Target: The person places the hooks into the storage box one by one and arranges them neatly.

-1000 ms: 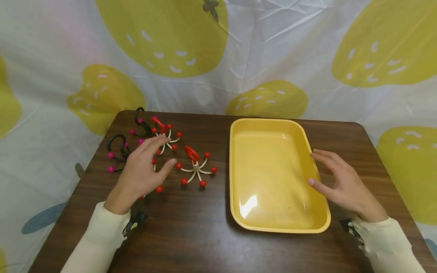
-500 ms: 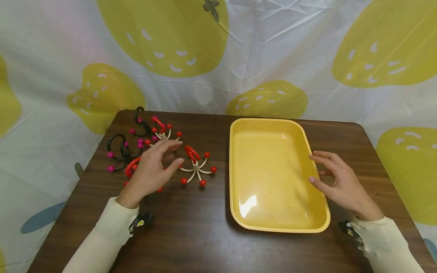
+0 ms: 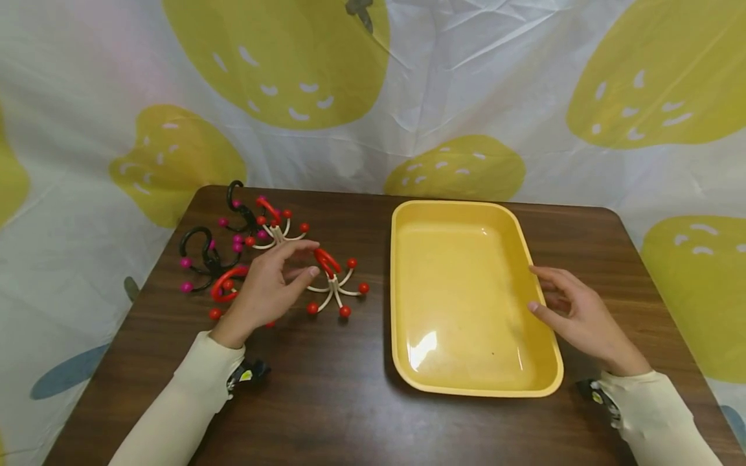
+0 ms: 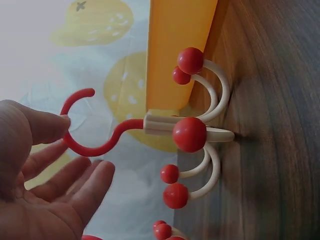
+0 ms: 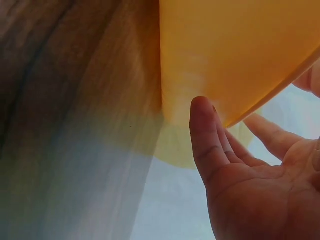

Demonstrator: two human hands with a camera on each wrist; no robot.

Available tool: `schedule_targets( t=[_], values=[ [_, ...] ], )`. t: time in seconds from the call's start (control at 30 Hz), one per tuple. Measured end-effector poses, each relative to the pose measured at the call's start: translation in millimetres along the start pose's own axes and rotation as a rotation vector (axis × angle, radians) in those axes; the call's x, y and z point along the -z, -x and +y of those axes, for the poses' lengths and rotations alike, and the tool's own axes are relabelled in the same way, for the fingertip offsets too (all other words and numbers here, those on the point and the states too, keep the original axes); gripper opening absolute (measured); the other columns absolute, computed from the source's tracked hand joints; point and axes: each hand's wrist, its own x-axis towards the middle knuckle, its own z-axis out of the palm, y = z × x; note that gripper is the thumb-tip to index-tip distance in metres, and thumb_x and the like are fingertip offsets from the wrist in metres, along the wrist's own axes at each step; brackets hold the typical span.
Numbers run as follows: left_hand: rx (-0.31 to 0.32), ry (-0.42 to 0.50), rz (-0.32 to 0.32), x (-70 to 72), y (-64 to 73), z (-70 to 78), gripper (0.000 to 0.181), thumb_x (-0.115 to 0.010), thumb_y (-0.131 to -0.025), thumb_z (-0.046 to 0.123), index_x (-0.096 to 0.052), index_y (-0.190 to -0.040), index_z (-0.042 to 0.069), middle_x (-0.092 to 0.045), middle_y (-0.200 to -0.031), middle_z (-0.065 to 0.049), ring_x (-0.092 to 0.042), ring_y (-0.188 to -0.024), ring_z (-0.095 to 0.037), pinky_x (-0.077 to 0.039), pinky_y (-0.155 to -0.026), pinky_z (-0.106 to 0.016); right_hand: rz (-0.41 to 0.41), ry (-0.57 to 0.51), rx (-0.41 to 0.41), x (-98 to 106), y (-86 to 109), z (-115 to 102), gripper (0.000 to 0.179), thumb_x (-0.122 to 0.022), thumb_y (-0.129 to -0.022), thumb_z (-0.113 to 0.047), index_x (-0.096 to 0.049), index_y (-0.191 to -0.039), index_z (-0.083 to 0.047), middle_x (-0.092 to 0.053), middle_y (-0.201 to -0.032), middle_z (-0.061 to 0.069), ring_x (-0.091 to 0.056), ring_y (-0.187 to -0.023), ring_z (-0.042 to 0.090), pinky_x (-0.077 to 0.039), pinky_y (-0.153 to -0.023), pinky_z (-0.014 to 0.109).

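The relation that counts is between the left hand and a white, plastic-looking hanger with curved, red-balled arms, which stands on the dark brown wood-grain table, left of the shallow yellow rectangular tray. The hanger lies just right of the left hand's fingertips. Its long axis rises from the table, the curved arms beneath and the glossy red hook on top, so the fingers, coming from the near left, point across the stem rather than along it. The thumb tip overlaps the hook in the left wrist view, but thumb and fingers stand apart, with no closed pinch (whether skin meets hook is hard to tell).

The left hand is by far the nearer; the right hand is across the tray, its loosely bent fingers and thumb at the right rim, not wrapped round it. Farther left are another red-hooked white hanger and two black hangers with pink balls; a third red-hooked one is partly hidden behind the left hand.
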Motion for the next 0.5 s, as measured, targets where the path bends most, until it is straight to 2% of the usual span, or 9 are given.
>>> schedule_targets(
  t=[0.17,0.27,0.37,0.5],
  values=[
    [0.035,0.055,-0.017,-1.9,-2.9,-1.0,0.038,-0.074,-0.1,0.012,-0.067,-0.138,0.013,-0.07,-0.135,-0.009,-0.069,-0.124,-0.031,-0.062,-0.095,-0.037,-0.031,-0.058,-0.017,-0.7,1.6,4.4,0.064,-0.073,-0.099,-0.004,-0.046,-0.157,-0.002,-0.058,-0.14,0.02,-0.062,-0.108,-0.012,-0.055,-0.084,0.008],
    [0.048,0.051,-0.014,-3.3,-4.0,-2.0,0.034,-0.073,-0.101,0.014,-0.069,-0.135,0.014,-0.07,-0.132,-0.007,-0.069,-0.121,-0.026,-0.062,-0.092,-0.03,-0.036,-0.084,-0.016,-0.4,2.2,6.7,0.064,-0.071,-0.099,-0.002,-0.046,-0.158,-0.002,-0.058,-0.138,0.018,-0.063,-0.108,-0.01,-0.056,-0.084,0.01],
    [0.034,0.017,0.008,-4.4,-5.0,-4.7,0.029,-0.074,-0.101,0.015,-0.073,-0.13,0.013,-0.071,-0.125,-0.005,-0.067,-0.111,-0.018,-0.058,-0.085,-0.021,-0.042,-0.094,-0.01,0.2,1.7,8.8,0.064,-0.07,-0.099,0.0,-0.046,-0.158,-0.003,-0.059,-0.136,0.017,-0.063,-0.108,-0.009,-0.056,-0.084,0.011],
    [0.009,-0.017,0.029,-5.6,-6.3,-9.4,0.024,-0.074,-0.101,0.018,-0.076,-0.124,0.014,-0.073,-0.12,-0.003,-0.061,-0.097,-0.015,-0.05,-0.075,-0.021,-0.05,-0.098,-0.005,1.0,1.3,10.7,0.065,-0.07,-0.098,0.002,-0.045,-0.159,-0.004,-0.059,-0.135,0.016,-0.063,-0.109,-0.009,-0.057,-0.084,0.012]
  ],
)
